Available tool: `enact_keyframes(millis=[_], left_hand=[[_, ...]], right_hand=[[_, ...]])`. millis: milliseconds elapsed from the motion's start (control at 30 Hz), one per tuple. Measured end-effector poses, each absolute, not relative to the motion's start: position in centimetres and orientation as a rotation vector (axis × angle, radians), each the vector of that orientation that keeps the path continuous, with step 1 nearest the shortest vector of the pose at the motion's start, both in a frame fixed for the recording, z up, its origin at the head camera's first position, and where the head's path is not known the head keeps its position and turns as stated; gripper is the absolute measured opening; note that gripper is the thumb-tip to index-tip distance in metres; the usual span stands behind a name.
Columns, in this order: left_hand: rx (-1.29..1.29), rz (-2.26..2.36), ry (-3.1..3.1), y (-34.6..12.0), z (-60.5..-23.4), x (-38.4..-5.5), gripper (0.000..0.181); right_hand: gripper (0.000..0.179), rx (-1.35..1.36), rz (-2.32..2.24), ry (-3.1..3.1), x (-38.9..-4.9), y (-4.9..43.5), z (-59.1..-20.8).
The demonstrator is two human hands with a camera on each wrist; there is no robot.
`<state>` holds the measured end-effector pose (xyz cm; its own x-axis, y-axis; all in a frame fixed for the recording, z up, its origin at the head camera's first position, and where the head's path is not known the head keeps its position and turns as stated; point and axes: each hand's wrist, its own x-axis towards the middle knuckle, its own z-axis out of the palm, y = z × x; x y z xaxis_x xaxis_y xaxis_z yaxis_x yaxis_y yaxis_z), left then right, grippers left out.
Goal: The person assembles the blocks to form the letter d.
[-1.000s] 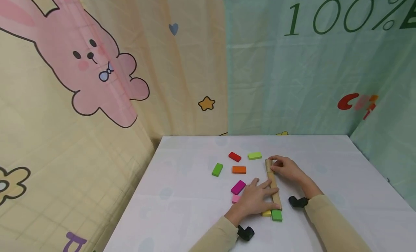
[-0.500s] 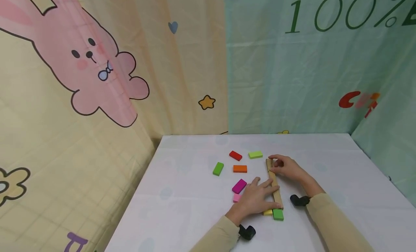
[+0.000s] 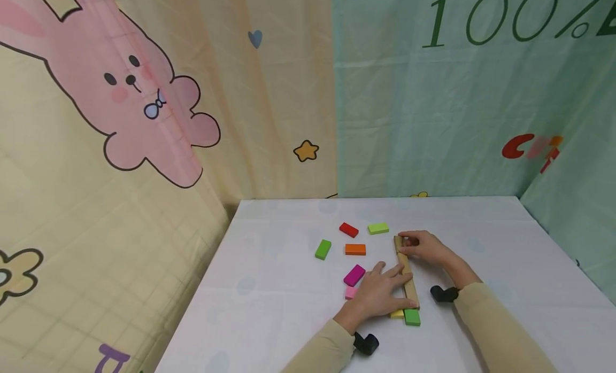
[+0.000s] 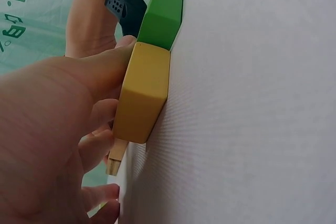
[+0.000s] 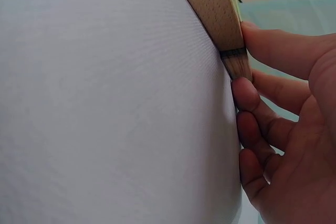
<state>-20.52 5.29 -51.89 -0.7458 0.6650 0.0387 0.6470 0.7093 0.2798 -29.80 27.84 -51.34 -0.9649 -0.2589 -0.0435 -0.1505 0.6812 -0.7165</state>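
Note:
A long wooden strip (image 3: 410, 290) lies lengthwise on the white table, with a short wooden block (image 3: 398, 242) at its far end; the right wrist view shows a dark seam between them. My right hand (image 3: 425, 248) pinches that short block (image 5: 236, 63) with thumb and curled fingers. Spread over the strip from the left is my left hand (image 3: 375, 293), its fingertips touching the wood and its thumb by the near end. A yellow block (image 4: 144, 82) and a green block (image 3: 412, 317) sit side by side at the near end, the yellow one partly under the left hand.
Left of the strip lie a red block (image 3: 348, 230), a lime block (image 3: 378, 228), an orange block (image 3: 355, 249), another green block (image 3: 323, 249) and a magenta block (image 3: 354, 275). A pink block (image 3: 350, 293) is partly hidden by the left hand. Printed curtains stand behind the table.
The head view has shifted slightly. Both hands keep nearly the same places on the wood, and the loose blocks have not moved.

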Motion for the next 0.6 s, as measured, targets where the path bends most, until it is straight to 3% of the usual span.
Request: enact_keyframes(millis=[600], left_hand=[[1.040,0.379,2.830,5.4,-51.7,-20.4,0.071]], right_hand=[[0.048,-0.286,-1.067,2.757,-31.5,29.1,-49.4]])
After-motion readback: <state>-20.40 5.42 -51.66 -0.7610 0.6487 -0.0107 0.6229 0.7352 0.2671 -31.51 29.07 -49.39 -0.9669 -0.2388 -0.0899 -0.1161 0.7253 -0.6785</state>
